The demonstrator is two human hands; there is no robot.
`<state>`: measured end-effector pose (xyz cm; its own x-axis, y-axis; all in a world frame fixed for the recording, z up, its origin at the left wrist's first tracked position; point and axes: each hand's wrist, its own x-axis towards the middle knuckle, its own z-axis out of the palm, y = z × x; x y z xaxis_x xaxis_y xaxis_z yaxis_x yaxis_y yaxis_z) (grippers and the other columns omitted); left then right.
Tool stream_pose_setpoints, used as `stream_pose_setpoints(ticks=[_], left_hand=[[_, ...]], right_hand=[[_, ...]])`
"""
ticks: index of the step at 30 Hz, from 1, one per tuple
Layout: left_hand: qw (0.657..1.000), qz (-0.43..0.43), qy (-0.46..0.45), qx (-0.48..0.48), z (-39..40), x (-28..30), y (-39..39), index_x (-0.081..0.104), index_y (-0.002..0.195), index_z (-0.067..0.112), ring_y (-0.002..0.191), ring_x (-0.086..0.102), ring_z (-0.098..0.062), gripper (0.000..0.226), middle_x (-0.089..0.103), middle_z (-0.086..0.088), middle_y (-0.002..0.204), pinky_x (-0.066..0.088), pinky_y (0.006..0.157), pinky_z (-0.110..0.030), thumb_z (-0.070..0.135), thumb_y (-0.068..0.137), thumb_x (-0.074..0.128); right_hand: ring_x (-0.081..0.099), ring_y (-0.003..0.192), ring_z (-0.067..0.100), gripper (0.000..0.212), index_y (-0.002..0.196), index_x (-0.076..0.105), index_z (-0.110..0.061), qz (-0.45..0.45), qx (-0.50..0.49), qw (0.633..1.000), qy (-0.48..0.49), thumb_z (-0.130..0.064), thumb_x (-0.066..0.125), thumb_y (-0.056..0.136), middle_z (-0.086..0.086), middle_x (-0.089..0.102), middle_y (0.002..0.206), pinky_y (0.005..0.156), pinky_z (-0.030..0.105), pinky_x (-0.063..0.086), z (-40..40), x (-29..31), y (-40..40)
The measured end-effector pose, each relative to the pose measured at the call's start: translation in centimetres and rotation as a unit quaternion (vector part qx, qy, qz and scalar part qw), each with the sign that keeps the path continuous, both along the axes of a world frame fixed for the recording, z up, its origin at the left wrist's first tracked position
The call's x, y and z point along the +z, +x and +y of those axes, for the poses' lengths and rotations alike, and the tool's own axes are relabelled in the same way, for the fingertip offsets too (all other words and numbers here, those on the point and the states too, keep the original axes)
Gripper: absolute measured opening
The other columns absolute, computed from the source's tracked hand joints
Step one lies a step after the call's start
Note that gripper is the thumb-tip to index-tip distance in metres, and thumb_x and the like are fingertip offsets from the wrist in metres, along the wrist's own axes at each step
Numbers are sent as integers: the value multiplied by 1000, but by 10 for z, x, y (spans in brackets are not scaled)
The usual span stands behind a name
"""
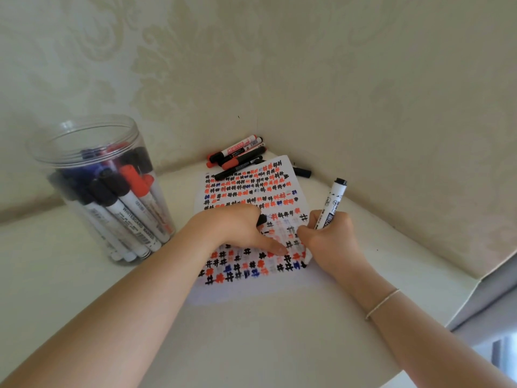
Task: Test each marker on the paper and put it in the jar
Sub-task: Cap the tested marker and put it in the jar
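A sheet of paper [246, 189] covered in rows of black, red and blue hash marks lies on the white table. My right hand [330, 242] grips a white marker [334, 204] with a black end, its tip down on the paper's right side. My left hand [240, 231] rests on the paper, its fingers curled round a black cap [261, 219] and one finger pressing the sheet. A clear plastic jar [106, 189] at the left holds several markers with black, blue and red caps.
A small pile of loose markers [239, 155] lies at the paper's far edge, against the wall corner. One black marker [303, 172] lies to the right of the paper's top. The table's edge drops off at the right.
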<state>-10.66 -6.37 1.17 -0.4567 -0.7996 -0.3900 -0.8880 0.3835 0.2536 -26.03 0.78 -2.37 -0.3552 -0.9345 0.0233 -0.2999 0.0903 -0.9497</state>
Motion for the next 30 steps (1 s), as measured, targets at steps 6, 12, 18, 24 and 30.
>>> stream_pose_setpoints(ticks=[6, 12, 18, 24, 30], left_hand=[[1000, 13, 3, -7, 2, 1, 1, 49, 76, 17, 56, 42, -12, 60, 47, 3, 66, 31, 51, -25, 73, 67, 65], [999, 25, 14, -17, 5, 5, 5, 49, 81, 18, 60, 44, -12, 54, 48, 3, 71, 34, 53, -25, 71, 76, 56], [982, 189, 1, 3, 6, 8, 18, 50, 82, 26, 62, 49, -6, 20, 53, 7, 75, 40, 58, -22, 38, 98, 46], [918, 397, 8, 11, 20, 14, 25, 67, 100, 15, 57, 55, 7, 14, 67, 7, 79, 41, 55, -9, 23, 91, 60], [901, 432, 26, 26, 23, 23, 25, 69, 102, 14, 61, 59, 5, 14, 71, 7, 79, 44, 56, -9, 18, 89, 65]], right_hand=[[34, 39, 7, 36, 56, 34, -14, -22, -9, 1000, -15, 2, 55, 81, -6, 35, 45, 39, 19, 29, 1, 2, 0], [43, 50, 18, 35, 57, 37, -14, -23, 8, 1000, 7, 3, 56, 81, 4, 43, 53, 47, 27, 36, 3, 4, 1], [44, 42, 9, 24, 68, 53, -9, -254, 42, 966, -35, -15, 73, 80, 2, 60, 58, 43, 19, 40, -4, 43, -10], [49, 50, 15, 31, 58, 57, -9, -353, 113, 928, -42, -13, 60, 88, 5, 59, 57, 54, 25, 43, -16, 74, 3], [45, 45, 17, 33, 58, 52, -6, -326, 90, 939, -58, -9, 54, 90, 8, 55, 52, 47, 26, 41, -18, 71, 18]])
